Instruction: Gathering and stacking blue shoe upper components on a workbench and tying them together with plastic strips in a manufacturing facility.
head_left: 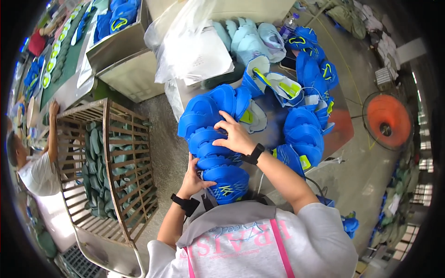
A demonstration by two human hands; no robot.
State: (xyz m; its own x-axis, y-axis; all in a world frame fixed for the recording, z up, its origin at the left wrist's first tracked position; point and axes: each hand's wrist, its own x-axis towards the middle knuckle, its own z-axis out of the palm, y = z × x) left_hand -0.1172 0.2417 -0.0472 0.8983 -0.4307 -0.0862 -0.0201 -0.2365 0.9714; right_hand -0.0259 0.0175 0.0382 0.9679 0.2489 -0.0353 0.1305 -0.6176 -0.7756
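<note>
- A curved row of nested blue shoe uppers lies on the table just in front of the person's body, its near end close to the waist.
- The left hand touches the near left side of the row, thumb over one upper and fingers along its flank; whether it grips, I cannot tell.
- The right hand rests on the middle of the row, thumb and forefinger parted over the scalloped edges; I cannot tell whether it pinches one.
- A second row of blue shoe uppers stands to the right, with bare table between the rows.
- Beyond the near row are a white-and-blue upper with a yellow-green tongue, a paper stack, a clear plastic bag, pale blue uppers and a bottle.
- Left of the table, a strip of floor separates it from a slatted cart holding dark green shoe parts; another person has a hand at its far edge.
- Right of the table, more floor runs to an orange cone.
- Markings: zigzag print on the nearest upper; large pink lettering and blue script on the person's shirt; the paper's print is too small to read.
</note>
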